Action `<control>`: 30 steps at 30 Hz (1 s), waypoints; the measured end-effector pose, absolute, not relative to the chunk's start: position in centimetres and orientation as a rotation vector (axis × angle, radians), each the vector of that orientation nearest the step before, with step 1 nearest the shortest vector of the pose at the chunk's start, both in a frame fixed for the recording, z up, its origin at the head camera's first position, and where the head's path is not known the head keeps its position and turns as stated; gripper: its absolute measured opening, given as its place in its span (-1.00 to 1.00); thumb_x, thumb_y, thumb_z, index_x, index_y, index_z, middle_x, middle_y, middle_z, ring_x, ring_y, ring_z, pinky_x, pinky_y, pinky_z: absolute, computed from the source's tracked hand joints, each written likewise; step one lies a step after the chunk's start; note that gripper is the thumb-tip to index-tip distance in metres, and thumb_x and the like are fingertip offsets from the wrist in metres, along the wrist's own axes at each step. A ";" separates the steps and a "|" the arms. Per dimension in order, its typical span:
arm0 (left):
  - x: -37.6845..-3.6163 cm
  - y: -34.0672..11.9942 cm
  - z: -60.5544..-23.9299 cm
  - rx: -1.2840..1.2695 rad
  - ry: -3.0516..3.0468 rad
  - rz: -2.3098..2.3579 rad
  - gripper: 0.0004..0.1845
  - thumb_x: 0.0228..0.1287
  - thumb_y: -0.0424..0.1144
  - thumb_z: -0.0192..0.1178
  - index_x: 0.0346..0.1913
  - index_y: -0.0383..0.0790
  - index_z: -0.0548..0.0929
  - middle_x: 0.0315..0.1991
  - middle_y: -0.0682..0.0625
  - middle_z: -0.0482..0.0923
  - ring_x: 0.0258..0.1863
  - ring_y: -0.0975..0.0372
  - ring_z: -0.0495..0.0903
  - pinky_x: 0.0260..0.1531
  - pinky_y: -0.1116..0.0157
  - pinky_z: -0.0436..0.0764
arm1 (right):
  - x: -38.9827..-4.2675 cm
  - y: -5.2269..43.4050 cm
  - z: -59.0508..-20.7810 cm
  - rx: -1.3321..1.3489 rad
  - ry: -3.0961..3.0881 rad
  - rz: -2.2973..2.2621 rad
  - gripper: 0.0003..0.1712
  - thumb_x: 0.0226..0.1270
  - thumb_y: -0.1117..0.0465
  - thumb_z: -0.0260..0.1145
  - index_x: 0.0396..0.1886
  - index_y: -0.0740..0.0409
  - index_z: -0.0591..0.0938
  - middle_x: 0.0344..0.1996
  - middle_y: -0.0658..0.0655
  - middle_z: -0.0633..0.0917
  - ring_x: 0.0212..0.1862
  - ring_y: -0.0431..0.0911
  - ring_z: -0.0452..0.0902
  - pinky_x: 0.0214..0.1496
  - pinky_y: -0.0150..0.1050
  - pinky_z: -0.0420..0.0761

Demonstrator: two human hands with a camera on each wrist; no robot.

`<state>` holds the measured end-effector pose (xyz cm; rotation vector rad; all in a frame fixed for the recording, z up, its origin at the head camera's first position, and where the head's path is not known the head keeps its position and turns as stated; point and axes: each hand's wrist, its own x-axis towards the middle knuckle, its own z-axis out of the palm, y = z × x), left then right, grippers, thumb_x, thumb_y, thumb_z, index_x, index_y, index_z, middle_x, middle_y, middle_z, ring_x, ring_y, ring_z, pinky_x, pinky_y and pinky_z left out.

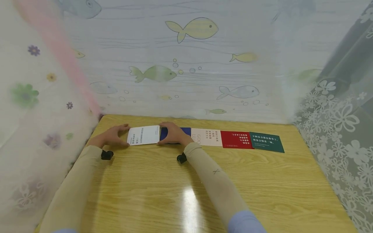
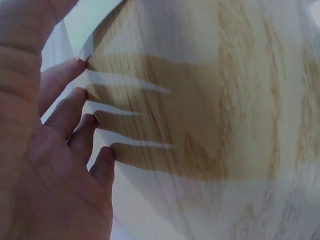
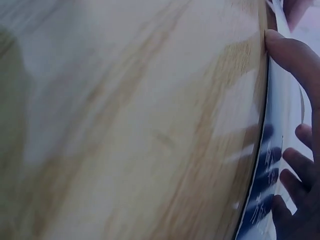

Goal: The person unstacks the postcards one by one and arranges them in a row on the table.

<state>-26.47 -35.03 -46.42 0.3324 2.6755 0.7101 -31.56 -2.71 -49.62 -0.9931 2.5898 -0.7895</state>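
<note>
A white card [image 1: 143,135] with printed characters lies at the left end of a row of cards, between my two hands. My left hand [image 1: 112,136] holds its left side, thumb at the near corner and a finger at the far corner. My right hand [image 1: 175,134] holds its right side the same way and covers part of a dark blue card [image 1: 186,131]. The left wrist view has the white card [image 2: 92,22] at the index fingertip, the other fingers spread beside it. In the right wrist view, white writing shows on the blue card [image 3: 262,175].
The row continues rightward with a cream card [image 1: 207,137], a red card [image 1: 236,139] and a green card [image 1: 266,141], set edge to edge. They lie on a wood-grain table [image 1: 145,181]. A fish-patterned curtain [image 1: 189,97] hangs behind, and lace fabric [image 1: 341,129] at the right.
</note>
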 end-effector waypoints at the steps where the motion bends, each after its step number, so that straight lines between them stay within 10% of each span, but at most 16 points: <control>1: -26.4 -35.0 -46.4 0.331 2.669 0.709 0.07 0.04 -0.05 0.55 0.55 -0.38 0.22 0.59 -0.37 -0.02 0.54 -0.37 -0.11 0.45 -0.37 0.01 | -31.6 -2.7 -49.6 -0.992 2.592 -0.780 0.12 0.07 -0.21 0.59 0.57 -0.01 0.30 0.56 0.06 0.29 0.58 0.00 0.15 0.57 -0.06 0.29; 30: -26.7 -35.5 -47.5 0.392 2.557 0.825 0.06 0.29 -0.06 0.38 0.61 -0.40 -0.04 0.60 -0.45 -0.36 0.55 -0.38 -0.44 0.42 -0.44 -0.24 | -31.6 -2.5 -50.0 -0.973 2.574 -0.689 0.16 0.16 -0.29 0.48 0.62 0.06 0.19 0.64 0.08 0.10 0.65 0.00 -0.07 0.64 -0.08 0.14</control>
